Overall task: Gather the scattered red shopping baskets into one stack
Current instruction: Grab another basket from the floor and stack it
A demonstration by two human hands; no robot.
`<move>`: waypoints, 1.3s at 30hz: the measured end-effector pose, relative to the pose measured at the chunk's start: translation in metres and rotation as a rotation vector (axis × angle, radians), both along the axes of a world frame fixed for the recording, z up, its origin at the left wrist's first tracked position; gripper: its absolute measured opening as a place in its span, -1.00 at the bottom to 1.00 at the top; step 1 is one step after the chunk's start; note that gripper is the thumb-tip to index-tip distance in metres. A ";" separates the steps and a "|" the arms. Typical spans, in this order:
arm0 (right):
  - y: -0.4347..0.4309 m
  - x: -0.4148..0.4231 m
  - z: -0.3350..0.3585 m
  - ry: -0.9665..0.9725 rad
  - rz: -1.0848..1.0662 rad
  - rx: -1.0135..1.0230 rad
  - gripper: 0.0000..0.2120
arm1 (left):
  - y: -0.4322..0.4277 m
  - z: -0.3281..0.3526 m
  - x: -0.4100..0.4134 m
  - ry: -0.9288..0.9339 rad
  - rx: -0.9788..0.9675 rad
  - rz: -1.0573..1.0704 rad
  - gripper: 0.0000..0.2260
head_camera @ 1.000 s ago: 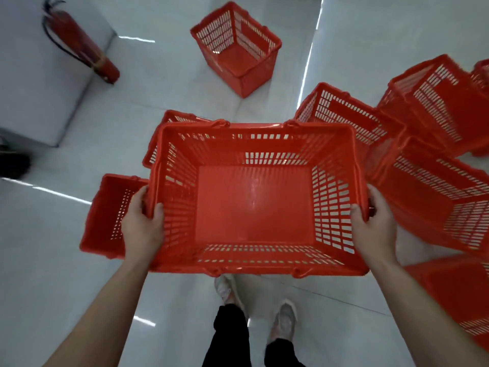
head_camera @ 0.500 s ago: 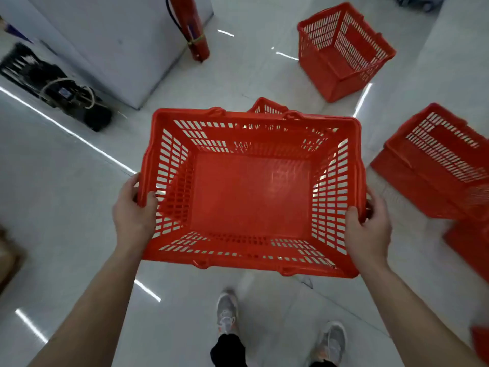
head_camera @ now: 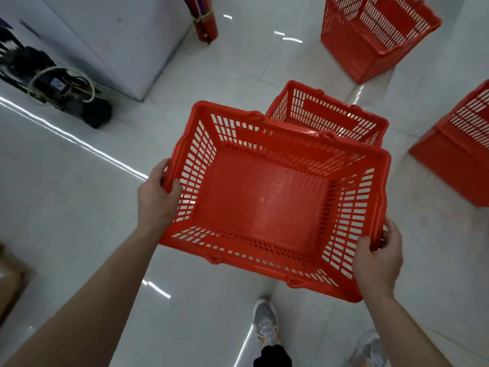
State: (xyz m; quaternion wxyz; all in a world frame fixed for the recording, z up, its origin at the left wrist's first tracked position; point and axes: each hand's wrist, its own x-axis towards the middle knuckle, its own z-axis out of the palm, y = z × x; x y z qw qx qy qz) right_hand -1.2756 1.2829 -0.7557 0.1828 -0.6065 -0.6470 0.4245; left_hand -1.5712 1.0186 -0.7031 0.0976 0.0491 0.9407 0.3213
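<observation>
While each hand, left and right, clamps its rim, the slotted rectangular plastic basket hangs over glossy floor tiles.

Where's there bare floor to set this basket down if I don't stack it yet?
The held basket, gripped by the left hand and right hand, has bare floor to its left, between the white cabinet and your left arm. The right side is crowded: an upright basket just ahead, two more baskets beyond.
</observation>
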 end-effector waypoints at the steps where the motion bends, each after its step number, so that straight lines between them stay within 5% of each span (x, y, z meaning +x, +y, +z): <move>1: -0.004 0.005 -0.006 -0.028 -0.021 -0.007 -0.47 | 0.003 -0.008 -0.002 -0.001 -0.007 -0.034 -0.60; 11: -0.028 -0.004 -0.038 -0.088 0.107 -0.165 -0.43 | 0.002 -0.066 -0.015 -0.250 -0.140 -0.201 -0.37; 15: -0.016 -0.006 -0.056 -0.227 0.379 -0.224 -0.70 | 0.004 -0.078 -0.004 -0.232 -0.291 -0.209 -0.10; 21: 0.019 0.019 -0.053 -0.633 0.587 -0.187 -0.31 | 0.029 -0.080 0.038 -0.256 -0.305 -0.373 -0.15; 39: 0.245 0.277 0.029 -0.710 0.303 -0.187 -0.27 | 0.350 -0.018 0.294 -0.183 -0.403 -1.045 -0.25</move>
